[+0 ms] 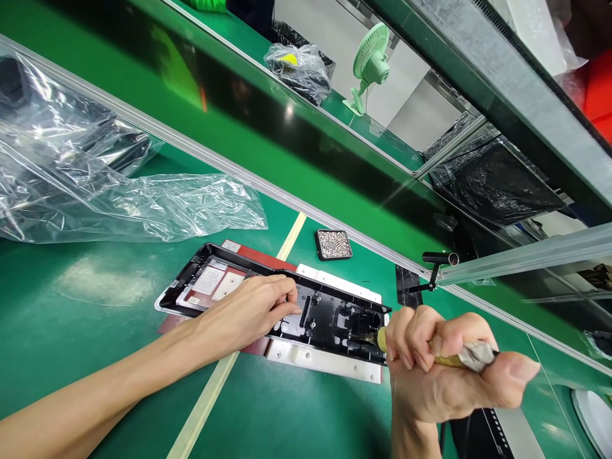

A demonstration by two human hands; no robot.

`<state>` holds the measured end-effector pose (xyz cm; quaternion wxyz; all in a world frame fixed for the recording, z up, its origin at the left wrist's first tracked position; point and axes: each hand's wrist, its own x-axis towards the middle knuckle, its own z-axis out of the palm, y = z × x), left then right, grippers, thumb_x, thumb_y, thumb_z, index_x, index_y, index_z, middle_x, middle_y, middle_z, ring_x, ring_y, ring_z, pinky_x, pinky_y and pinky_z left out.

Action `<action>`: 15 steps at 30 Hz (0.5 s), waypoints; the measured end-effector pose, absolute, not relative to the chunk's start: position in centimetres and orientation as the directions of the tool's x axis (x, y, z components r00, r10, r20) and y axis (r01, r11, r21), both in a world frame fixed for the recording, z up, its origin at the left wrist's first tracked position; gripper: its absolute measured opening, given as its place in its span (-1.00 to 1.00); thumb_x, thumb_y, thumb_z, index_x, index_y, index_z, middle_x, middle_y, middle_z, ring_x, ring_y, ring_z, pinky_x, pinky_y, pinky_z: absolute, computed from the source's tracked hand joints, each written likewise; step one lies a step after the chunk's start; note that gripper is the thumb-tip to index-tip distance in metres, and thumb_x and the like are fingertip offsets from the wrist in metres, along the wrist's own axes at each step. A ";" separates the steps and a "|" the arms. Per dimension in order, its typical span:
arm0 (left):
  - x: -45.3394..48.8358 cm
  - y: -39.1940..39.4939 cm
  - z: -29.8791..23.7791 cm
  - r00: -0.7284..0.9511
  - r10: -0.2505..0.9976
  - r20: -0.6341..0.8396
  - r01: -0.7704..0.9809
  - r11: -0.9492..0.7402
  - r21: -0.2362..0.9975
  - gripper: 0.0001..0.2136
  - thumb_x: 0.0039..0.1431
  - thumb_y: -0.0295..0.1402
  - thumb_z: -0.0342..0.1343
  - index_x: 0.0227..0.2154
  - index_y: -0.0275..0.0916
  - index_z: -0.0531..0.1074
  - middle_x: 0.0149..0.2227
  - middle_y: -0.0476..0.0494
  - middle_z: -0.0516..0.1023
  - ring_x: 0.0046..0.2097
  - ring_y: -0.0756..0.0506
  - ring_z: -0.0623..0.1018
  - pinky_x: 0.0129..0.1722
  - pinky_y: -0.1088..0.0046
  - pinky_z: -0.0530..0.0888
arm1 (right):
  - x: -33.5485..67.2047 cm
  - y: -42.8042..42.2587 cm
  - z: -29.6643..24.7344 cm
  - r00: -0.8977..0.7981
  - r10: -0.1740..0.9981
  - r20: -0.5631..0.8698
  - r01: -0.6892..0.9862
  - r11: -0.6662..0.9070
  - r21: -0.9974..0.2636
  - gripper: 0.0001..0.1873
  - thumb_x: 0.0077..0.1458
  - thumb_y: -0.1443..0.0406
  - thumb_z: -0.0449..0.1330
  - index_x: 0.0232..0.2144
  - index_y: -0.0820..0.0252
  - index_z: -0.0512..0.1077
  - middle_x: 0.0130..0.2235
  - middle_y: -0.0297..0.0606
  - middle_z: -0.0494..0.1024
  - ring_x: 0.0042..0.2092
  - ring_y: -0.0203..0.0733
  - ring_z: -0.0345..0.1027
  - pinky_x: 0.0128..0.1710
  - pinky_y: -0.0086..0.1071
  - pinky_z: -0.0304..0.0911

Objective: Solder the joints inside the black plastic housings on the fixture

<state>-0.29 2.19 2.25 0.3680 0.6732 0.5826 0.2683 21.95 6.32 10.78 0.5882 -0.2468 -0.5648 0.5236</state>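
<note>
A long black plastic housing (329,317) lies open side up on a fixture with white blocks (329,362) and a reddish-brown base (255,257). Over its middle is my left hand (265,303), fingers curled in and thumb close to them; whatever they hold, if anything, is hidden. My right hand (444,363) is wrapped round a slim tool with a yellow handle (382,339), its upper end covered in whitish wrap. The tool's dark tip points into the housing's right end; I cannot tell whether it touches. Behind the housing stands a small black tray (333,245) of tiny metal parts.
Clear plastic bags (191,204) cover dark parts at the left. A metal-edged green partition (229,121) runs behind the workspace, with a black bracket (435,268) near its foot. A green fan (371,60) stands beyond. Yellow tape (205,405) crosses the green table.
</note>
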 end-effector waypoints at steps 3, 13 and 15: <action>-0.3 2.2 2.2 0.180 0.981 -0.068 0.585 -0.052 0.809 -0.80 0.34 -0.28 0.04 -0.42 -0.18 0.31 -0.42 0.07 0.39 -0.45 0.01 0.31 -0.40 0.46 0.18 | 22.0 6.3 10.7 -0.192 0.891 0.410 -0.333 0.334 -0.882 -0.32 0.21 -0.23 -0.19 -0.60 0.15 0.22 -0.70 -0.49 0.12 -0.69 -0.41 -0.05 -0.72 -0.51 0.06; -0.1 2.4 2.1 0.186 0.981 -0.061 0.590 -0.062 0.805 -0.82 0.34 -0.29 0.04 -0.41 -0.19 0.33 -0.42 0.06 0.39 -0.45 0.01 0.30 -0.40 0.46 0.19 | 22.2 6.2 10.5 -0.206 0.888 0.412 -0.321 0.336 -0.885 -0.28 0.17 -0.30 -0.21 -0.59 0.15 0.19 -0.68 -0.49 0.11 -0.67 -0.42 -0.05 -0.70 -0.52 0.04; -0.1 2.4 2.2 0.186 0.981 -0.061 0.590 -0.062 0.805 -0.82 0.34 -0.30 0.04 -0.41 -0.19 0.33 -0.42 0.06 0.39 -0.45 0.01 0.31 -0.40 0.46 0.19 | 22.2 6.2 10.5 -0.206 0.887 0.414 -0.322 0.338 -0.884 -0.28 0.18 -0.30 -0.21 -0.59 0.15 0.20 -0.68 -0.49 0.11 -0.67 -0.42 -0.05 -0.70 -0.52 0.05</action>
